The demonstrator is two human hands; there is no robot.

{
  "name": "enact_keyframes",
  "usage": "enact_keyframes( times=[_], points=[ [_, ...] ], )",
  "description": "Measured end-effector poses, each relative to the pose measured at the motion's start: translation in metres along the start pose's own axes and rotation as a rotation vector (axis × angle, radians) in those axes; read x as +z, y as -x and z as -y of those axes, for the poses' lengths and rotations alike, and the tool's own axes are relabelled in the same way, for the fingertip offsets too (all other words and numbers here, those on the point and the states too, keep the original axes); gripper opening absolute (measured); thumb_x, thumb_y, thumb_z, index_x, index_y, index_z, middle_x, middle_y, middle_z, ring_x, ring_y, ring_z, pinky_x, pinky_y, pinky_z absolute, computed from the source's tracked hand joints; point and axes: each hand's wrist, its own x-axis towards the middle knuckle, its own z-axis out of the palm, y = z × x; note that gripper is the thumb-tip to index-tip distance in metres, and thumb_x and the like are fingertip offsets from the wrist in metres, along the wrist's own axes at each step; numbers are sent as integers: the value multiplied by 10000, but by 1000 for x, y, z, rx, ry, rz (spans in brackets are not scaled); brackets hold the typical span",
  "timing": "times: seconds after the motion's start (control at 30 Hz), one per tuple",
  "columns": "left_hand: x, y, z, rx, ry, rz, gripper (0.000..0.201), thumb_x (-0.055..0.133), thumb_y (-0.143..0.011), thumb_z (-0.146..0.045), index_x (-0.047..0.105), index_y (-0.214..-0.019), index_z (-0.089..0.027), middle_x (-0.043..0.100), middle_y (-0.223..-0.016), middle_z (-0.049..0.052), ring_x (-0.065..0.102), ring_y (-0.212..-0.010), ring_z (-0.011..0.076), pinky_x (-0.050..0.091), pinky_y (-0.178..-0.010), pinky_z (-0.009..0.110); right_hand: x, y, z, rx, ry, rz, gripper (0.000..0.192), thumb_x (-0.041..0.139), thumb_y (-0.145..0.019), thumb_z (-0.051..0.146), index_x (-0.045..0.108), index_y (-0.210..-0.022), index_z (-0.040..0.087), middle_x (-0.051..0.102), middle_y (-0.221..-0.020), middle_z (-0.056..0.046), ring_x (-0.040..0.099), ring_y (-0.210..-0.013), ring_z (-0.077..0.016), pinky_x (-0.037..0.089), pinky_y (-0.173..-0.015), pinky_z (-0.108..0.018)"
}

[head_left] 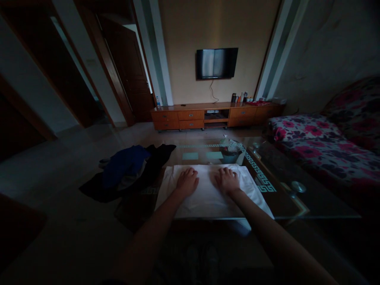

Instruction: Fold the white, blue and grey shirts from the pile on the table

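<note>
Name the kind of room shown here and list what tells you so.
Most likely a home living room: a wall-mounted television above a long wooden cabinet, a floral sofa, and a glass coffee table.

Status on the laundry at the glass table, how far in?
Early. Done: one white cloth lies spread flat on the glass table. In hand: left hand and right hand both press palm-down on it, nothing gripped; no fold visible yet. Left: the dark pile of clothes beside it looks untouched.
</note>
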Motion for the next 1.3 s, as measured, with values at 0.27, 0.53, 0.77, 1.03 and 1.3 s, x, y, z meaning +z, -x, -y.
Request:
enact_keyframes(
  times=[0.27, 0.53, 0.77, 1.03, 1.3],
  points=[
    [50, -41, 9, -67, 57, 49, 674, 413, -979, -523, 332, -1569, -206, 288, -1656, 89, 221, -1525, 299, 185, -1230, 474, 48, -51, 32, -92, -20, 81, 664, 226, -1018, 593, 251, -1610, 294, 157, -1692, -95, 92, -1548, -318, 41, -1198, -545],
    [46, -41, 16, -79, 57, 58, 584, 359, -996, -566, 419, -1527, -333, 311, -1650, 51, 302, -1498, 296, 208, -1216, 485, 51, -56, 26, -127, -58, 148, 749, 157, -977, 707, 194, -1620, 324, 118, -1700, -85, 70, -1557, -300, 36, -1213, -500],
    [48, -29, 53, -200, -38, 26, 624, 346, -1003, -492, 364, -1558, -206, 315, -1643, 108, 257, -1521, 274, 179, -1226, 453, 42, -51, -26, 25, 2, 107, 753, 162, -997, 658, 241, -1618, 240, 177, -1685, -113, 99, -1555, -294, 81, -1222, -460],
    [46, -14, 79, -271, -57, 93, 688, 336, -985, -567, 366, -1548, -174, 305, -1642, 135, 244, -1528, 278, 193, -1222, 446, 37, -34, -55, 55, 47, 69, 761, 180, -986, 690, 256, -1612, 265, 225, -1670, -135, 185, -1534, -319, 127, -1206, -491],
    [51, -6, 106, -293, -64, 88, 737, 333, -986, -530, 310, -1548, -54, 298, -1627, 206, 269, -1518, 297, 240, -1200, 421, 46, -37, -86, 137, 48, 38, 900, 175, -971, 698, 241, -1599, 57, 198, -1666, -176, 160, -1544, -278, 117, -1227, -427]
  ],
)
